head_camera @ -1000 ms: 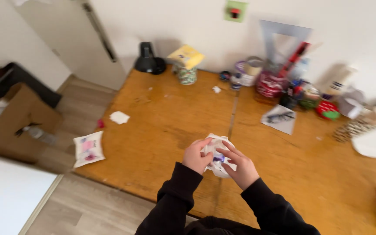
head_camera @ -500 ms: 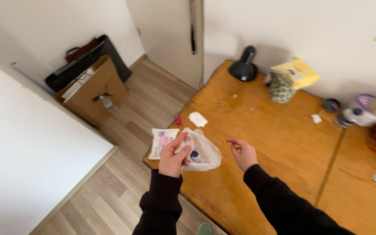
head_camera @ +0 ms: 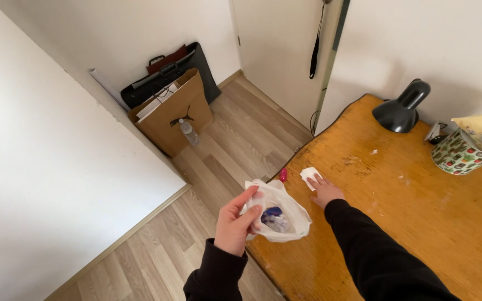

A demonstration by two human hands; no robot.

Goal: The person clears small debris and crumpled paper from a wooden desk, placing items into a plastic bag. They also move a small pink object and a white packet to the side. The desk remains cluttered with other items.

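Pinching a white plastic bag (head_camera: 279,218) open-mouthed, the left hand (head_camera: 235,226) holds it up — the right hand (head_camera: 324,192), fingers spread, touches a paper scrap (head_camera: 310,175) just ahead on the table (head_camera: 419,223).

The orange wooden table (head_camera: 419,212) carries a white paper scrap (head_camera: 309,175), a black desk lamp (head_camera: 401,108) and a patterned tin (head_camera: 459,153).

We are in a home room; we see a wooden surface (head_camera: 419,223) with a desk lamp (head_camera: 401,108); laminate floor (head_camera: 218,167); a door (head_camera: 277,50); bags against the wall (head_camera: 165,92).
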